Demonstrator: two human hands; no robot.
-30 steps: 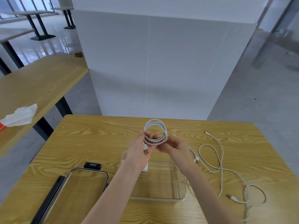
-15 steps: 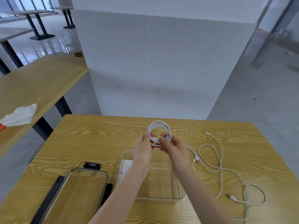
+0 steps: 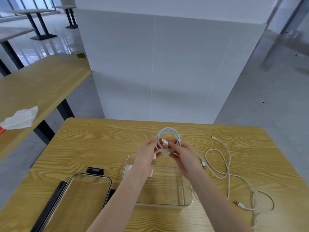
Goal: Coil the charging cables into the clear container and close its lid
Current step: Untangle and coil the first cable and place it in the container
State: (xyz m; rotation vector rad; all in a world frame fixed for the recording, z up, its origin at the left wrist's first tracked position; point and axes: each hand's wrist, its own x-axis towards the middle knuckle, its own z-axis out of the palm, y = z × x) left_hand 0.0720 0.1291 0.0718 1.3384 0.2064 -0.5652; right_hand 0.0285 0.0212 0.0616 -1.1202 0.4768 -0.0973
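coiled cable (image 3: 168, 139): a small white ring of several loops, held up just above the far rim of the clear container (image 3: 187, 195), middle of the frame. One slim connector pokes across the middle of the ring, and the USB plug dangles under the left hand.

left hand (image 3: 147, 153): fingers curled round the left side of the ring, pinching the loops together.

right hand (image 3: 182, 156): thumb and fingertips pinch the right side of the ring, right by that slim connector.

loose cable (image 3: 224, 164): still sprawled uncoiled on the table (image 3: 93, 139), right of the container, ends well apart.

lid (image 3: 87, 195): lying flat on the table, lower left, beside the container and not on it.

handling guess: super light and floppy, but springy. I reckon the loops will pop open the second you let go, so hold across all the strands at once, not one strand, and don't yank on the plugs.

vs half a second ago: ring sits in about the same spot with both hands on it, but the slim connector now shows across the middle and the USB plug hangs in view below the left hand. Looks like the tail is being tucked.

next, probably: lower it into the container, then do the loose one.
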